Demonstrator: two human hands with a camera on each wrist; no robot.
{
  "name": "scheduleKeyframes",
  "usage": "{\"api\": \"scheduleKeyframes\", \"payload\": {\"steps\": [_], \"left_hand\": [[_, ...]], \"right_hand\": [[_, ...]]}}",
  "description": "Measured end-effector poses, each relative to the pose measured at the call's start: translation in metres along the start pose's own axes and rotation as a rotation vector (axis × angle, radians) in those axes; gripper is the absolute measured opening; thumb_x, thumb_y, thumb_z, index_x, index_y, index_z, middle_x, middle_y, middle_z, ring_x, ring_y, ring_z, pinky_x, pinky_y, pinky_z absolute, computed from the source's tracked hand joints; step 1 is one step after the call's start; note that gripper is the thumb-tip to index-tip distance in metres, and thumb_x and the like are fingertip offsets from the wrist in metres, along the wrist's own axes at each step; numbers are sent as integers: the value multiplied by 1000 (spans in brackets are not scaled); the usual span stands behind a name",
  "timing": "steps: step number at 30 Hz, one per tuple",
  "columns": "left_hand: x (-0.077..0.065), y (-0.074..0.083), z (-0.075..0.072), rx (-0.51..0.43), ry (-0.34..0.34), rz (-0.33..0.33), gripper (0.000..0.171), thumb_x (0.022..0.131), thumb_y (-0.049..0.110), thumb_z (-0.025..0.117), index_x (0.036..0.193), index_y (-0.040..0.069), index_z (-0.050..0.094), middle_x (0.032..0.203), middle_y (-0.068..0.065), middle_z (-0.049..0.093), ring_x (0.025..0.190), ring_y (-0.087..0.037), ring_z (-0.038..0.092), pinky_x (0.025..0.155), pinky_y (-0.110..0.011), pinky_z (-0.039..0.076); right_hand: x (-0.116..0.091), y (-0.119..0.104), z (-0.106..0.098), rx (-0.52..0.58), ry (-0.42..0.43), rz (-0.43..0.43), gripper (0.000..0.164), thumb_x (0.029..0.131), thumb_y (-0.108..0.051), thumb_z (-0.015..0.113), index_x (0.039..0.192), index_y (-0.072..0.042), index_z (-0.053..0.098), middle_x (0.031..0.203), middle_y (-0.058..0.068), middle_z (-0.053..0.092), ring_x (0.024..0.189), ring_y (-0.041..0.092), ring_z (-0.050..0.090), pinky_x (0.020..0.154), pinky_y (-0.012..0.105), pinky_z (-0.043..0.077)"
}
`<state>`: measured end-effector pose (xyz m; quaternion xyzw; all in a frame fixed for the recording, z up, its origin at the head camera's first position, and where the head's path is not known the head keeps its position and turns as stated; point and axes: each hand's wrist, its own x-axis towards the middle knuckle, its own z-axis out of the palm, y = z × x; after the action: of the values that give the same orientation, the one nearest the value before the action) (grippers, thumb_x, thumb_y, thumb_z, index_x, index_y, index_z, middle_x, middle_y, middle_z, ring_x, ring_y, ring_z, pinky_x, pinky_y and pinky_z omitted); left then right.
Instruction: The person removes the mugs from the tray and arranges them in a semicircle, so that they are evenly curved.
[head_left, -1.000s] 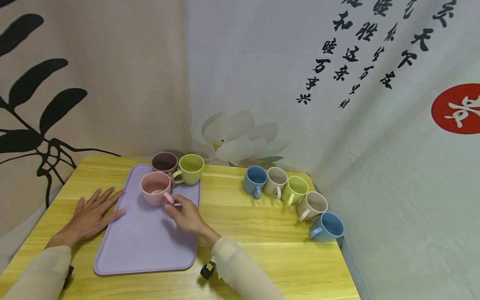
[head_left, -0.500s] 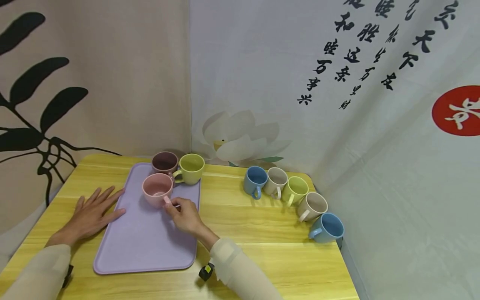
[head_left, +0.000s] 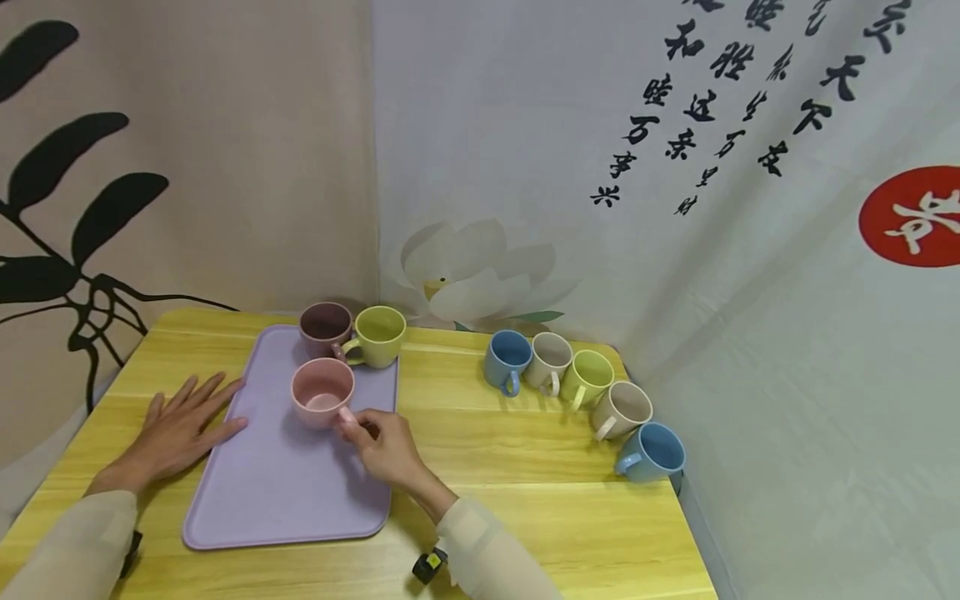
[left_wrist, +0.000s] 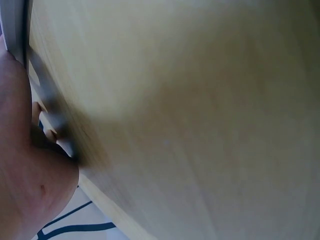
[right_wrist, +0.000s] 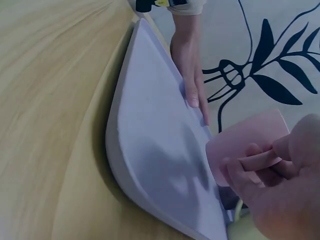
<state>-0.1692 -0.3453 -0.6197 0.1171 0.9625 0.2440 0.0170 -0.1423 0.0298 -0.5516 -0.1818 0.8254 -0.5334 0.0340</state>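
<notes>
Here, the right hand [head_left: 392, 448] pinches the pink cup [head_left: 322, 396] by its handle [head_left: 347, 415] over the far half of the lilac tray [head_left: 277, 500], just nearer than the maroon cup [head_left: 318, 342]. Flat and spread, the left hand [head_left: 176, 433] touches the tray's left edge; over to the right stand five other cups [head_left: 587, 380].

Beyond the far edge of the counter [head_left: 525, 517], above its far right corner, a pale cloth backdrop [head_left: 480, 125] is carrying black brush-style Chinese characters [head_left: 701, 107] in columns slanting down to the left. The leftmost column is reading 和睦万事兴 beneath a cut-off character, the next is showing 胜过 among less certain ones, a column of smaller strokes is ending in 万里财, and the rightmost is including 天. Past the counter's right edge, a red disc [head_left: 915, 218] on the cloth is bearing a white character too cropped to tell surely.
</notes>
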Motion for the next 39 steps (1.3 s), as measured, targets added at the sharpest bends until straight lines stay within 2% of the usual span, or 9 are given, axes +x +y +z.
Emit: {"api": "scheduleKeyframes", "payload": {"steps": [4,9,19,21,23,26,33,38,39], "left_hand": [[-1,-1,0,2,5,3,83,114,59,58,181,24,25,187,-31,15,170,-68,0,126,-93,-14],[0,-3,-2,7,5,7,83,114,58,58,182,24,24,187,-30,16,170,-68,2,125,-94,-11],[0,0,-4,20,-7,7,82,115,57,58,182,23,24,187,-32,16,168,-71,5,124,-96,-6],[0,-1,-4,20,-7,6,83,114,58,58,182,24,23,187,-32,16,169,-70,4,124,-96,-7],[1,-2,-3,18,-9,4,83,115,58,57,182,24,23,187,-31,15,169,-70,3,124,-95,-7],[1,-2,-2,18,-4,4,83,114,59,58,182,25,24,187,-31,16,169,-70,4,124,-95,-7],[1,0,-2,17,-1,12,83,114,57,59,181,24,25,187,-31,17,169,-70,5,123,-96,-6],[1,1,-3,19,-13,4,83,114,58,58,182,24,23,187,-32,16,169,-70,4,123,-96,-6],[1,1,-3,19,-15,3,83,114,58,58,182,24,23,187,-31,16,169,-70,4,123,-96,-6]], "right_hand": [[-8,-2,-12,23,3,-14,23,113,-17,69,113,0,84,102,15,87,91,20,83,80,13,59],[-16,-3,-27,23,27,-45,20,112,-11,69,115,4,82,102,18,87,95,38,83,77,12,57],[-30,2,-57,55,69,-60,19,112,-6,66,116,7,80,105,24,86,100,42,84,79,15,59],[-32,5,-63,53,79,-61,19,113,-5,65,117,7,79,107,24,85,101,41,85,83,18,63],[-34,8,-69,67,85,-57,20,113,-4,64,118,9,78,109,25,85,103,40,85,88,27,68],[-37,12,-79,75,99,-50,21,113,-5,64,119,11,77,110,25,85,105,40,85,93,32,70],[-43,27,-100,67,154,-55,20,113,-5,64,117,10,77,109,26,85,105,45,85,90,18,64],[-45,34,-116,63,191,-8,20,114,-6,64,116,8,78,108,25,85,106,45,85,91,22,66],[-46,35,-120,68,193,7,20,114,-6,64,117,8,78,108,25,84,107,46,84,94,26,68]]}}
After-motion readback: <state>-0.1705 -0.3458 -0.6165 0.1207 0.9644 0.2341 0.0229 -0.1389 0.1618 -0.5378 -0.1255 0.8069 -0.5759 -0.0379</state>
